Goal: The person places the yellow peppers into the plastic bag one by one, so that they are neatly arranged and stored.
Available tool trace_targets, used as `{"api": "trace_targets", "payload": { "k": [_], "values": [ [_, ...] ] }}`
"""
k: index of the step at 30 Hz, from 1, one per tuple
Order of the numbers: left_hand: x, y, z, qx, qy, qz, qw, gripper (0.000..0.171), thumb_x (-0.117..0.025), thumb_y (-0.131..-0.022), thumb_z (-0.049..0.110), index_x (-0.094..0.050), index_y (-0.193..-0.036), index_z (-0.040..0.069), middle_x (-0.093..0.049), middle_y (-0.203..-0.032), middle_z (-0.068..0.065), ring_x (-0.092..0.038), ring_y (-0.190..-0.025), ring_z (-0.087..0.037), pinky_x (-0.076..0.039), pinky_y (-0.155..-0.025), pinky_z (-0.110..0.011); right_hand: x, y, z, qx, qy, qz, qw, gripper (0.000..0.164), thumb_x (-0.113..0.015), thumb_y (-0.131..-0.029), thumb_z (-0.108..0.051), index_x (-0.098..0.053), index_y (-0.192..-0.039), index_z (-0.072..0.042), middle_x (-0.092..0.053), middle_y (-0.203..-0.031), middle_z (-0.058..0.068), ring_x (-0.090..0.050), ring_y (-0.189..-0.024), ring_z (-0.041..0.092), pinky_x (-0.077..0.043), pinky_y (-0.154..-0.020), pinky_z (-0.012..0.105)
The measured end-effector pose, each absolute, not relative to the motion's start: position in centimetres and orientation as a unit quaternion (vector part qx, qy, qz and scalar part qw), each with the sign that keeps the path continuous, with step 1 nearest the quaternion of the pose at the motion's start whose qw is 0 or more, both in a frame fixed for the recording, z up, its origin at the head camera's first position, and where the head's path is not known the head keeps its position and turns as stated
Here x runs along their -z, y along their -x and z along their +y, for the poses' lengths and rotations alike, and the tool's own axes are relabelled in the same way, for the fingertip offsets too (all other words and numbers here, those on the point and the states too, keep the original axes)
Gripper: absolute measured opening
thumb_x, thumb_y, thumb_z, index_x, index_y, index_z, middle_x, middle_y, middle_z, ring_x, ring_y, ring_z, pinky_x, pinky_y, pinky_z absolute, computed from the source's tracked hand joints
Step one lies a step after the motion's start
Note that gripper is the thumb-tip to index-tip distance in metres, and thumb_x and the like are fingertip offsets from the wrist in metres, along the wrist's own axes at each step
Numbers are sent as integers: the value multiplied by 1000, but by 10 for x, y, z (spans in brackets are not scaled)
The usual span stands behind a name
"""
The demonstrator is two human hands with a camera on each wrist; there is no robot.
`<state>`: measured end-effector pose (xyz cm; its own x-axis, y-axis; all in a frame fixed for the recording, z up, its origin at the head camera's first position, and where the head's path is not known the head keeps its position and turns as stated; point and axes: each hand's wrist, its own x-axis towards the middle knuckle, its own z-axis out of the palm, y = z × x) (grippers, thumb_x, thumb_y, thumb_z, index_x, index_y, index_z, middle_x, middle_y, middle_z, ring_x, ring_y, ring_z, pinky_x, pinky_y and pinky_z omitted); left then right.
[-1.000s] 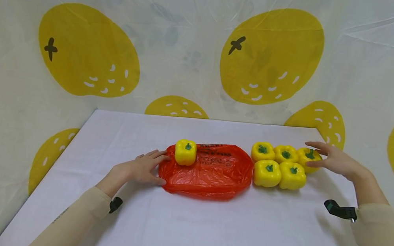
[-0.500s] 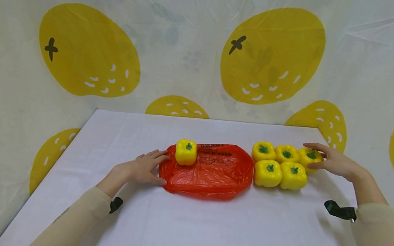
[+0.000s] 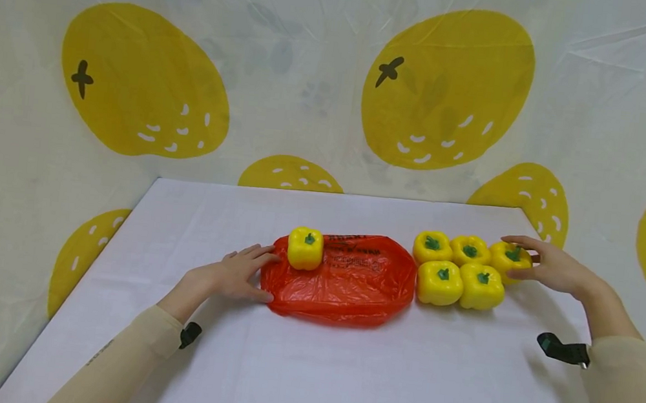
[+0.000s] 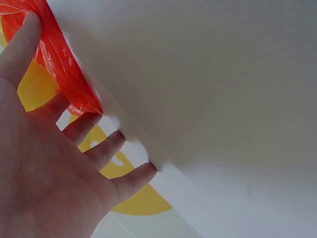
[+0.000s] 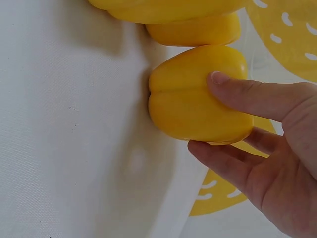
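A red plastic bag with dark print lies flat on the white table. My left hand rests at its left end, fingers spread; in the left wrist view the thumb touches the red plastic. One yellow bell pepper sits on the bag's upper left part. To the right of the bag, my right hand holds the rear right yellow bell pepper. In the right wrist view its thumb presses one side of this pepper, and the fingers reach round the opposite side, partly hidden.
Several other yellow bell peppers stand close together in two rows, between the bag's right end and my right hand. Behind the white table hangs a pale curtain printed with large yellow fruit.
My right hand has shifted slightly to the right at the rear right pepper. The left hand, the bag and the pepper on it stay as they were.
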<state>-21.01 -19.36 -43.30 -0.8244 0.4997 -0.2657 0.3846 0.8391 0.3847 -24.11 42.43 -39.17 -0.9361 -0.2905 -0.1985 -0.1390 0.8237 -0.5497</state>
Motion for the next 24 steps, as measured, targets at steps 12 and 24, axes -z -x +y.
{"api": "trace_targets", "payload": {
  "k": [12,24],
  "values": [
    [432,212,-191,-157,-230,942,188,85,-76,-86,56,-42,-156,19,-27,-166,-11,-17,-153,-38,-16,-117,-70,385,235,427,255,120,951,128,75,-75,-95,-31,-38,-153,0,-36,-148,38,-43,-123,64,-41,-92,77],
    [433,213,-193,-158,-234,941,187,86,-76,-87,55,-41,-156,18,-26,-166,-13,-16,-153,-41,-15,-115,-72,367,234,432,224,117,962,101,73,-74,-96,-32,-39,-153,-2,-37,-148,38,-45,-119,62,-44,-87,76]
  ]
}}
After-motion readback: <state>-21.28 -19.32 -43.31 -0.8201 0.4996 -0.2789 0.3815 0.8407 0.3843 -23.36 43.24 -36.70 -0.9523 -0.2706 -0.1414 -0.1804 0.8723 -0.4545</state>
